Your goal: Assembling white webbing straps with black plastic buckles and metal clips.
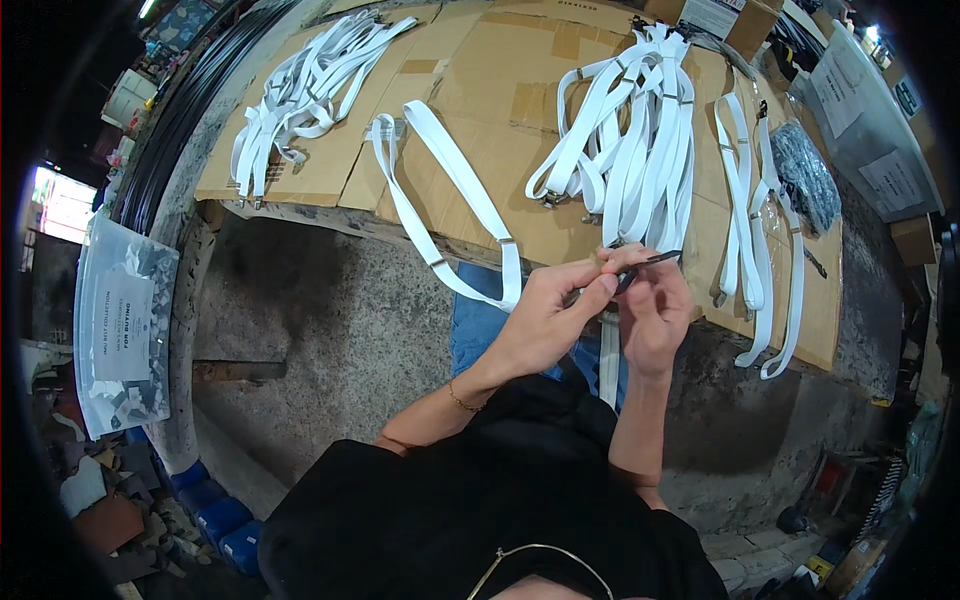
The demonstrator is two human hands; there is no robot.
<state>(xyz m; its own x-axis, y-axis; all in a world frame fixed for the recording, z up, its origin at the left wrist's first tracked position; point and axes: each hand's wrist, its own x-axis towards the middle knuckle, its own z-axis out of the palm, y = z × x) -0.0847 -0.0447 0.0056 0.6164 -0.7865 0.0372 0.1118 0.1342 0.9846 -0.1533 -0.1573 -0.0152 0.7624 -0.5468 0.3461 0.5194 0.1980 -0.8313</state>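
Observation:
My left hand (pixel 553 312) and my right hand (pixel 655 315) meet at the table's near edge, fingers closed in a pinch. Between them is a small black strip (pixel 660 258); my fingers cover much of it, so its exact kind is hidden. A white elastic suspender strap (pixel 465 180) with metal adjusters lies in a loop on the cardboard and runs down to my left hand. Below my hands hangs a white strap end (pixel 608 365). Just beyond my right hand lies a thick bundle of white suspenders (pixel 640 140) with metal clips.
Cardboard (pixel 470 70) covers the table. Another pile of white suspenders (pixel 315 90) lies far left, and several single ones (pixel 765 260) lie right, beside a clear bag of dark parts (pixel 805 175). A plastic bag of small pieces (pixel 125 330) hangs left; a plastic bin (pixel 875 125) stands right.

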